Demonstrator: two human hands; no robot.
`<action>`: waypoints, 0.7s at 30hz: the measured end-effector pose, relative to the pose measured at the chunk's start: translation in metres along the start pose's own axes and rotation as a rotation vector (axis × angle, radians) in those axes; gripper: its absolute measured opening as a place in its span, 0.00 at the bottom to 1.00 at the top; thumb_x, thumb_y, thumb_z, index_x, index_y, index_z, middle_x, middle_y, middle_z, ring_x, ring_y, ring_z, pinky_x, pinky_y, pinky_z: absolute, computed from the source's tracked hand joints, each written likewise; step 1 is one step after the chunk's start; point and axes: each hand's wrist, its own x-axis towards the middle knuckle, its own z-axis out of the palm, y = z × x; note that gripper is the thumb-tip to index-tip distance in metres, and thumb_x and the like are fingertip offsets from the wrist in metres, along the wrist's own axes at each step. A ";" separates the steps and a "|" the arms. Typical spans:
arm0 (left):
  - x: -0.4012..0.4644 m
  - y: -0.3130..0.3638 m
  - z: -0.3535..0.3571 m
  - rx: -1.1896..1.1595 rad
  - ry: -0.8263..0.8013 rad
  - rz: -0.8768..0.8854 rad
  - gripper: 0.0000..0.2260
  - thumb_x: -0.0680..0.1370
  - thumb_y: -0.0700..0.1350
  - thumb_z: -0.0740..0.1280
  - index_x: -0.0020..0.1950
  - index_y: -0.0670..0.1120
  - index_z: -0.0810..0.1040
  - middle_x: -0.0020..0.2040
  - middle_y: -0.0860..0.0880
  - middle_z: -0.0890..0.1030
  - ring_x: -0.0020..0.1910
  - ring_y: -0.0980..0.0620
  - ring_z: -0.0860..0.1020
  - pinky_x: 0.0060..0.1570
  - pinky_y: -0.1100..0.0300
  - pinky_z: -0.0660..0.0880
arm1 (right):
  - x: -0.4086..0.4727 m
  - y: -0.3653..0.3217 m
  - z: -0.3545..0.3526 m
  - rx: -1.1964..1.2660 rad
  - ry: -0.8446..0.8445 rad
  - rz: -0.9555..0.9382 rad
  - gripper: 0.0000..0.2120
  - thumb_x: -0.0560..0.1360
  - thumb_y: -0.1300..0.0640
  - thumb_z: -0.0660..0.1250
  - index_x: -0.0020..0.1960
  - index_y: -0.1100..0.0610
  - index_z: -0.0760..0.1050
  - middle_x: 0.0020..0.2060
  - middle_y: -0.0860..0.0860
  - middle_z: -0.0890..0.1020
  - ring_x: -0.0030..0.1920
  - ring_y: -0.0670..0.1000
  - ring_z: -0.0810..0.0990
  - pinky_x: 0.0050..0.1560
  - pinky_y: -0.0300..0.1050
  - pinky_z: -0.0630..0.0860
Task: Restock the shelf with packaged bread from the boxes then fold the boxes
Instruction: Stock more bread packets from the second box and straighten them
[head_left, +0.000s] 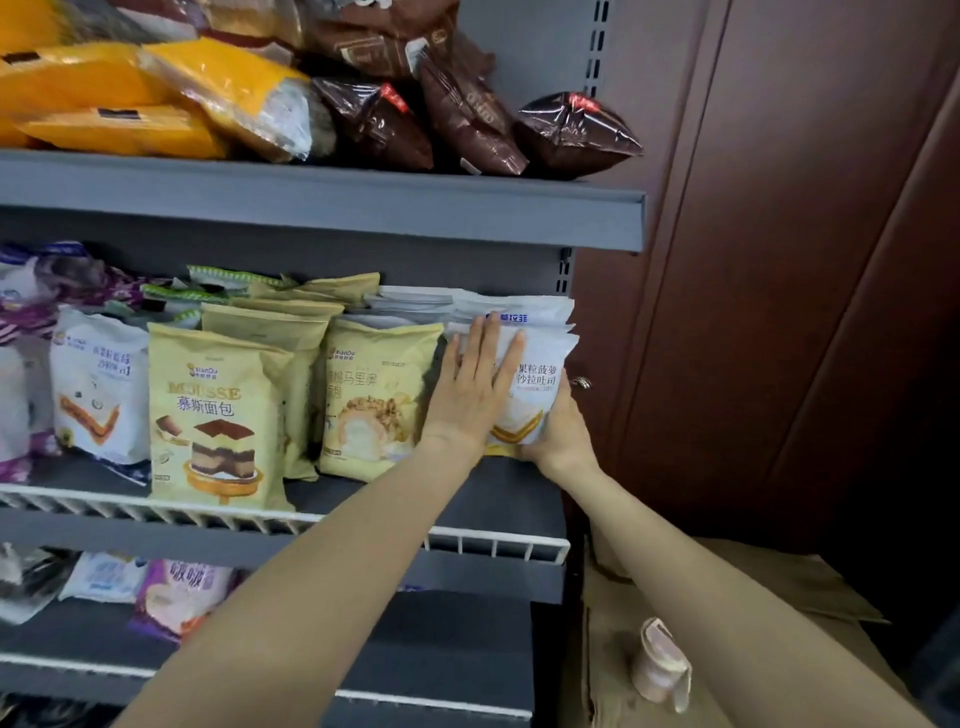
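Observation:
A white bread packet (540, 374) stands upright at the right end of the middle shelf (498, 499), in front of more white packets. My left hand (475, 387) lies flat against its front with straight fingers. My right hand (558, 434) cups its lower right corner from below, fingers curled round the edge. To its left stand yellow bread packets (376, 397) and a yellow mousse bread packet (215, 415). A brown cardboard box (613, 623) sits on the floor at lower right, partly hidden by my right forearm.
The upper shelf (322, 208) is piled with orange and dark brown packets. White and purple packets fill the middle shelf's left and the lower shelf (415, 639). A small pink roll (662, 662) rests on the box. A dark wooden wall stands right of the shelving.

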 end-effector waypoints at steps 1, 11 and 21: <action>0.000 -0.001 -0.003 -0.004 -0.026 0.006 0.44 0.63 0.51 0.76 0.74 0.45 0.61 0.69 0.40 0.71 0.68 0.43 0.71 0.65 0.48 0.69 | 0.000 -0.002 -0.003 0.051 -0.028 -0.005 0.68 0.46 0.44 0.82 0.76 0.50 0.46 0.69 0.54 0.68 0.68 0.55 0.70 0.66 0.56 0.71; 0.019 -0.016 -0.023 -0.167 -0.225 0.037 0.58 0.66 0.64 0.71 0.76 0.44 0.33 0.77 0.39 0.42 0.77 0.42 0.42 0.76 0.49 0.44 | 0.001 -0.016 -0.021 0.482 -0.184 -0.088 0.47 0.59 0.75 0.77 0.70 0.56 0.58 0.63 0.54 0.75 0.63 0.48 0.75 0.53 0.37 0.78; 0.035 -0.025 -0.030 -0.308 -0.353 0.070 0.63 0.59 0.61 0.78 0.77 0.47 0.35 0.77 0.41 0.49 0.77 0.43 0.47 0.74 0.50 0.47 | 0.004 -0.011 -0.021 0.426 -0.205 -0.177 0.62 0.51 0.62 0.83 0.74 0.50 0.50 0.64 0.47 0.75 0.67 0.48 0.73 0.65 0.46 0.72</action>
